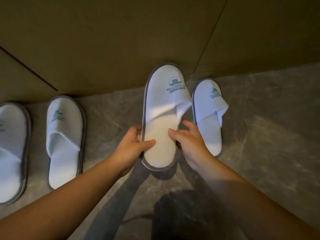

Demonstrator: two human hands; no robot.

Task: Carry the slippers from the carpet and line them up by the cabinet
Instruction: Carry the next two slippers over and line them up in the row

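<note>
A white slipper with a grey sole edge and a green logo point(162, 108) is held above the floor, toe pointing at the cabinet point(121, 40). My left hand point(133, 144) grips its heel from the left, thumb on the insole. My right hand point(188, 141) grips the heel from the right. Three matching slippers lie on the floor with toes toward the cabinet: one just right of the held one point(209, 115), one to the left point(64, 141), and one cut off by the left edge point(12, 149).
The floor is grey marbled stone point(268, 127). The brown cabinet front runs across the top with dark door seams. Open floor lies between the left pair and the held slipper. My shadow falls on the floor below the hands.
</note>
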